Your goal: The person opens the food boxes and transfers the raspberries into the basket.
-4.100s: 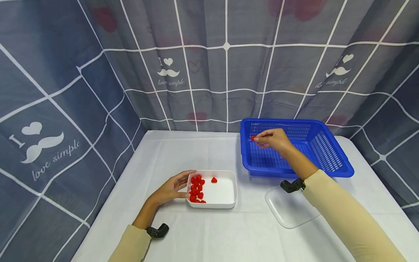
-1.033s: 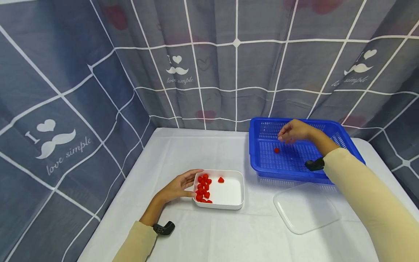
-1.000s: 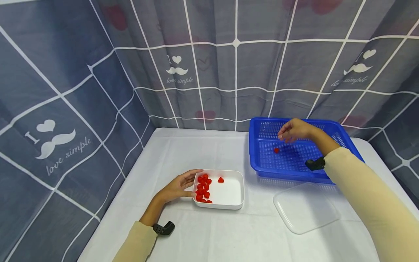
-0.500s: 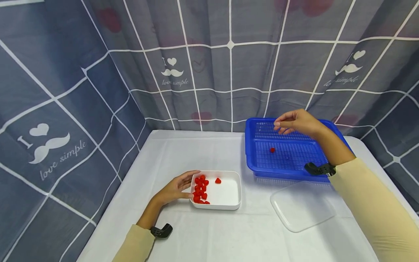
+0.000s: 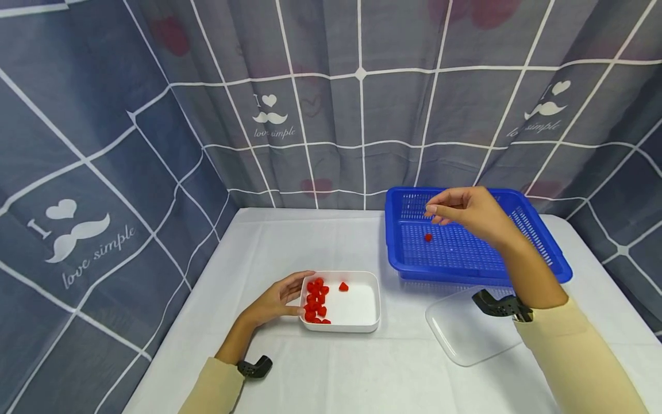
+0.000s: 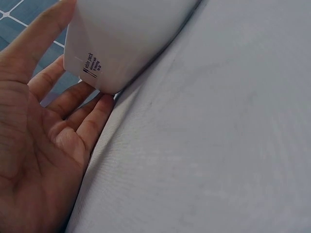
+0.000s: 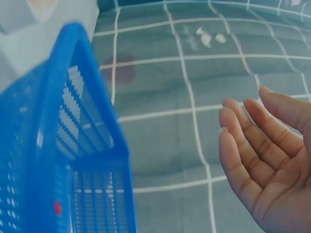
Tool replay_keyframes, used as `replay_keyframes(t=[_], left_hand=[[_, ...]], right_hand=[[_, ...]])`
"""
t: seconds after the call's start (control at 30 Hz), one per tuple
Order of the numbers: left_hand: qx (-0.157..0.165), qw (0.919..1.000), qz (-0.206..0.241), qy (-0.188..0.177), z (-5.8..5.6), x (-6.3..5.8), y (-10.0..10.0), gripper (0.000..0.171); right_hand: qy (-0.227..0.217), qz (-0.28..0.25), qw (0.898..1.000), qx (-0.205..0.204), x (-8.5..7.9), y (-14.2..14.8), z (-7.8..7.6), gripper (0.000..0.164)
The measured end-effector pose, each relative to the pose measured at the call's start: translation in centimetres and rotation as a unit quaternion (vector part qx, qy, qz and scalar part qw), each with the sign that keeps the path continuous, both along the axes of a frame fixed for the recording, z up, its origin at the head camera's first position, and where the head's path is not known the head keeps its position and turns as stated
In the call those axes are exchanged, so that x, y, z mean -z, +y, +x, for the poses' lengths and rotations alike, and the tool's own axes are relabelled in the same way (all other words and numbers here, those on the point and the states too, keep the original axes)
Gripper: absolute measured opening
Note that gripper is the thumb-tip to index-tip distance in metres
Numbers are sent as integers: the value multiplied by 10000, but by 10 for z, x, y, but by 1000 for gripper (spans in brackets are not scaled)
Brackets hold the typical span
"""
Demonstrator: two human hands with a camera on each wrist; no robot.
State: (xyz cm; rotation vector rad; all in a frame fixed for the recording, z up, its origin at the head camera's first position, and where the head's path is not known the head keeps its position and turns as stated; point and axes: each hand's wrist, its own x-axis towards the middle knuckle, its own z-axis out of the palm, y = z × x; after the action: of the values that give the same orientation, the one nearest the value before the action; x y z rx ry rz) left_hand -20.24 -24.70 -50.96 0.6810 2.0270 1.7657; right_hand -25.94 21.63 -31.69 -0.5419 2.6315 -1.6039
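Note:
My left hand (image 5: 271, 302) holds the left end of a white rectangular box (image 5: 354, 307), thumb and fingers around its two left corners. Several small red heart-like pieces (image 5: 314, 300) crowd that end of the box, with a single red piece (image 5: 343, 287) apart from them near the back wall. My right hand (image 5: 473, 215) hovers over a blue slotted basket (image 5: 445, 273), its fingers loosely bent and nothing between them. One red piece (image 5: 428, 237) lies on the basket's floor; in the right wrist view this piece (image 7: 58, 208) shows below the rim.
A clear lid (image 5: 465, 336) lies flat on the white tablecloth (image 5: 362, 374), in front of the basket and partly under the right wrist in the head view. Grey checked curtains (image 5: 320, 121) hang behind and at both sides of the table.
My right hand has let go of the red piece, which now lies in the basket. That hand rose, then came back lower and nearer. My left hand stays on the box.

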Motion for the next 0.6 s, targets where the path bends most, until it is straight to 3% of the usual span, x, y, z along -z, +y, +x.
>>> replay_keyframes(t=[0.3,0.6], left_hand=[[-72,10000,-50,-17,2,0,0,84],[-45,10000,-47,20,0,1,0,83]], right_hand=[[150,-509,9983,-253,24,-17,32,25],[-373,-777,9953,-449,51,-45,56,24]])
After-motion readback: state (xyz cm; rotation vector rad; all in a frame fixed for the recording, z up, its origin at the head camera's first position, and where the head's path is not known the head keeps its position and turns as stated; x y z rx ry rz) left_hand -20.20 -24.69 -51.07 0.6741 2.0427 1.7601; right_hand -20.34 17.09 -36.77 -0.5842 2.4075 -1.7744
